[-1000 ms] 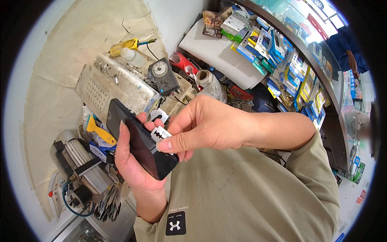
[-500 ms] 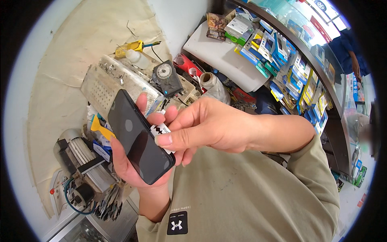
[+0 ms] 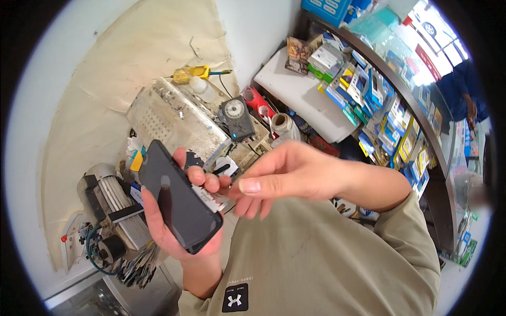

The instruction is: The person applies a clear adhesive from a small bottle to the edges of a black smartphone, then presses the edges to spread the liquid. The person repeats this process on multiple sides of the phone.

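Creased cream sheeting (image 3: 95,105) spreads over the upper left, its outer side cut off by the dark round rim of the view. At the far right, a bystander (image 3: 464,84) in blue shows only in part, the head out of sight. Behind the phone (image 3: 182,203), a yellow scraper (image 3: 137,161) is mostly hidden, and a motor (image 3: 118,195) on the left is partly covered by wires and clutter.

The left hand (image 3: 176,245) wraps the phone from beneath, thumb on one long edge and fingers round the other, so its palm is largely out of sight. The phone lies tilted across that hand, dark glossy face up; a pale spot on it is hard to make out. Along its right edge sits a thin blade (image 3: 208,198), close by the left fingertips, its markings blurred. The right hand (image 3: 295,176), smeared by motion, is just beside it, thumb and fingers drawn narrowly together; whether it touches the blade cannot be told.

Counted, there is one phone, one blade, one white bottle (image 3: 202,89), one yellow-handled screwdriver (image 3: 192,74) and one black dial box (image 3: 237,118). Colourful packages (image 3: 390,100) overlap too much to count.
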Demonstrator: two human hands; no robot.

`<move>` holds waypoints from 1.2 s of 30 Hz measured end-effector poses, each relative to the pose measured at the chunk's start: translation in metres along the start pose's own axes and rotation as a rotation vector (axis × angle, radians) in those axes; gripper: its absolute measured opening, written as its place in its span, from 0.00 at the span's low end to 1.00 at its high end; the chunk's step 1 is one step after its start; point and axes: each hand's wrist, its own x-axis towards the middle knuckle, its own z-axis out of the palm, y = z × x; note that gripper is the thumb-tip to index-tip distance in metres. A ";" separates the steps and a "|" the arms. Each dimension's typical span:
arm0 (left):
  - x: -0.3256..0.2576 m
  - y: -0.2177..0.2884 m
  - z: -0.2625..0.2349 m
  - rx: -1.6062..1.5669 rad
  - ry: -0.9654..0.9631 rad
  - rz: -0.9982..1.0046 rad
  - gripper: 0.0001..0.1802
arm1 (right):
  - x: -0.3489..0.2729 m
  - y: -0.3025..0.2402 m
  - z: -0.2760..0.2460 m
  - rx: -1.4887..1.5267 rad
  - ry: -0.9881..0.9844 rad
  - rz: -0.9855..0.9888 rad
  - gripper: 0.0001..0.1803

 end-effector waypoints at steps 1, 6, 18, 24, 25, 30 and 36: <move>-0.006 0.009 0.004 -0.008 0.038 0.034 0.41 | 0.004 -0.010 -0.005 -0.191 0.012 -0.099 0.18; -0.011 0.034 0.008 -0.159 0.125 0.042 0.39 | 0.110 -0.035 -0.085 -1.172 0.599 -0.735 0.40; -0.026 0.049 -0.003 -0.264 0.099 -0.007 0.40 | 0.174 -0.020 -0.115 -1.074 0.499 -0.702 0.38; -0.015 0.045 -0.007 -0.320 0.061 -0.064 0.43 | 0.039 -0.047 -0.039 -0.707 0.112 -0.821 0.41; -0.014 0.044 -0.008 -0.348 0.063 -0.073 0.45 | 0.018 -0.043 -0.031 -0.688 0.100 -0.828 0.40; -0.004 0.041 -0.007 -0.274 0.049 -0.117 0.44 | -0.027 -0.055 -0.014 -1.061 0.079 -0.922 0.35; 0.006 0.039 0.004 -0.175 0.054 -0.166 0.40 | -0.041 -0.049 -0.001 -1.162 0.165 -0.903 0.34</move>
